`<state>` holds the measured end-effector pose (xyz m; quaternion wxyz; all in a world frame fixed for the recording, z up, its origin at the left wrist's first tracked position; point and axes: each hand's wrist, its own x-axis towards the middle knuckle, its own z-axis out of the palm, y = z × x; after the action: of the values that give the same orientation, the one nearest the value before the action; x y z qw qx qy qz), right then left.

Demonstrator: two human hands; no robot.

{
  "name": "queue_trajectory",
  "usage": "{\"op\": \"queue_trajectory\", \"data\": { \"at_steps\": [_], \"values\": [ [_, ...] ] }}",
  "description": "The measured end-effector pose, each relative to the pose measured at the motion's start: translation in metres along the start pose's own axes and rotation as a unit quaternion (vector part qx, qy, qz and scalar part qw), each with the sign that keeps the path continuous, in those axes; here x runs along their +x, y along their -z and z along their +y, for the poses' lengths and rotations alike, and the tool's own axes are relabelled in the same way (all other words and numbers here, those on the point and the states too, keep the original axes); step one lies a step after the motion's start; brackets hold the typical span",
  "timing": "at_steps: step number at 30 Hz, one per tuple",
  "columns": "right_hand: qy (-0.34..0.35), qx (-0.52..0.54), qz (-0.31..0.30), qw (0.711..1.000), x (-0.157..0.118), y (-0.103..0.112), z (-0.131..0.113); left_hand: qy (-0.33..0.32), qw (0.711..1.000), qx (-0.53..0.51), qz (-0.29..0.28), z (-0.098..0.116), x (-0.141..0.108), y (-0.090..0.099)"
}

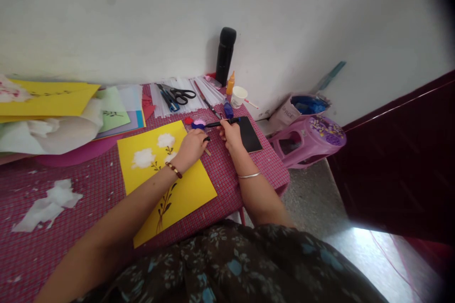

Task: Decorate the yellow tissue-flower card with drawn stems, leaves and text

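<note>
My right hand (pixel 229 133) is closed around a dark brush (pixel 216 124), whose tip reaches left to a dab of blue paint (pixel 198 125) beside pink and red ones. My left hand (pixel 194 148) is by the upper right edge of the yellow sheet (pixel 188 189), its fingers closed on a small black thing (pixel 207 138); what that belongs to is hard to tell. White fluffy flowers (pixel 143 158) and painted dark stems and leaves are on the sheet, partly covered by my left forearm. A black flat pad (pixel 250 134) lies right of my right hand.
Behind my hands are scissors (pixel 182 95), a white cup (pixel 239 97), an orange bottle (pixel 230 83) and a tall black bottle (pixel 225 57). Coloured papers (pixel 46 99) are stacked at left, with torn white tissue (pixel 50 204) nearer. A pink stool (pixel 305 139) stands right of the table.
</note>
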<state>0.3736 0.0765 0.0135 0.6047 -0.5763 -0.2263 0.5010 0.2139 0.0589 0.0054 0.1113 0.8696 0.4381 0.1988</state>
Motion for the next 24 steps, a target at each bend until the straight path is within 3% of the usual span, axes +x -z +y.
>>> {"op": "queue_trajectory", "data": {
  "at_steps": [10, 24],
  "values": [
    [0.003, -0.001, 0.03, 1.0, 0.0033, 0.0049, -0.0021, 0.007, 1.0, -0.001, 0.002, -0.0009, -0.002, -0.0013],
    [0.021, -0.003, 0.015, 1.0, 0.0025, 0.003, 0.002, 0.01, 1.0, 0.001, 0.006, -0.0001, 0.0007, -0.0035]
  ]
}}
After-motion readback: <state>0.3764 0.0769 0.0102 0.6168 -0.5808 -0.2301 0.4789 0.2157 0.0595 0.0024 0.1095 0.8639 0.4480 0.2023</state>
